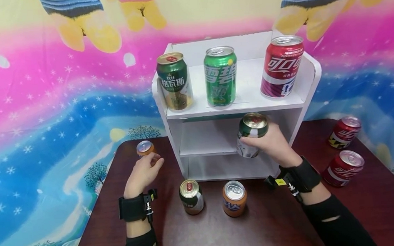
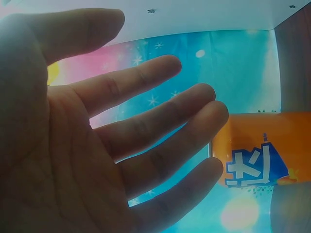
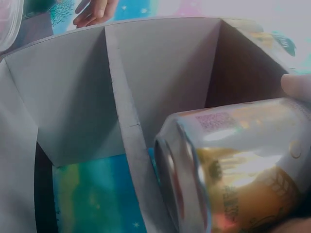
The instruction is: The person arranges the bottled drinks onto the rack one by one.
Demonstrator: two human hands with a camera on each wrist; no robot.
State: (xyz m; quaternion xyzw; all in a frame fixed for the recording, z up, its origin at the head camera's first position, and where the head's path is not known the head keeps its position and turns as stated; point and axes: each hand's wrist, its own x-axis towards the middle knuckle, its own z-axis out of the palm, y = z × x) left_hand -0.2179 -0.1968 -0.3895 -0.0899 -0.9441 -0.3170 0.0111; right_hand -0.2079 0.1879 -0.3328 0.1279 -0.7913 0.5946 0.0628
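We've our right hand [image 1: 271,140] curled round a shiny green, white and gold can [image 1: 247,149], at the white shelf [image 1: 244,67], below its top board, our left hand [image 1: 142,174] loose, holding nothing, near an orange can [image 1: 144,147], dark reddish table [image 1: 206,240], snowflake-patterned backdrop [image 1: 57,107].

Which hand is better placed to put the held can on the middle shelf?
Probably the right hand: it grips the can by the middle shelf, while the left hand holds nothing.

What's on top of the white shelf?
A dark green can, a bright green can and a red can stand on the shelf. Anything small directly behind them is covered.
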